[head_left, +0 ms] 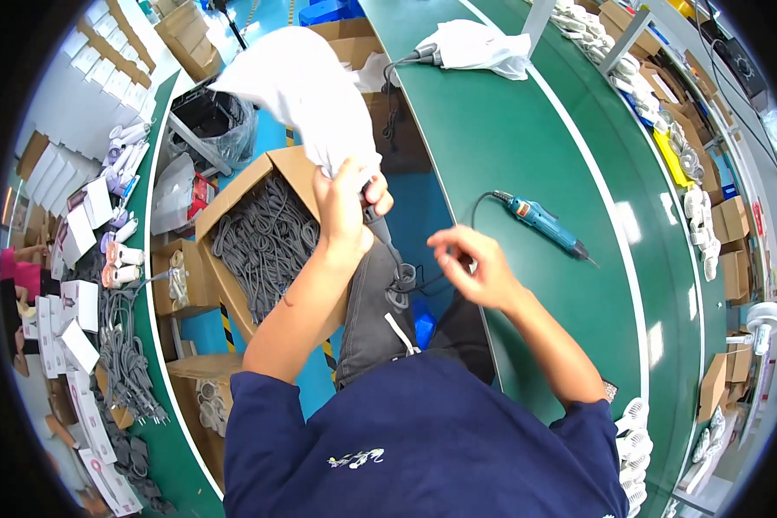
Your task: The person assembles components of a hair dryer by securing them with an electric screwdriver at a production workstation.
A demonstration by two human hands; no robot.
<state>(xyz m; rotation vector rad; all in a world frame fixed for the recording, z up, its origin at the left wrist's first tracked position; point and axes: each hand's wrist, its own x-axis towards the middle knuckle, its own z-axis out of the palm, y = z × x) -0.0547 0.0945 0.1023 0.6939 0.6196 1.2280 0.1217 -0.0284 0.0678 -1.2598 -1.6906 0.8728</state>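
My left hand [347, 203] is closed round the narrow lower end of an appliance wrapped in a white bag [298, 82]; the bag hides its exact kind. A dark grey power cord [399, 281] hangs below that hand in front of my legs and runs toward my right hand [479, 263]. The right fingers are curled, with a bit of dark cord showing between them. Beside this hand, on the green table, lies a teal electric screwdriver [540, 224]. Farther off rests a second white-bagged appliance [475, 47] with its grey cord over the table edge.
An open cardboard box [233, 203] full of grey cords [263, 237] stands at my left. Beyond it, a green bench [168, 380] carries white boxes, appliances and cords. White grilled parts [633, 457] line the near right of the green table [527, 129]. Shelves with boxes stand far right.
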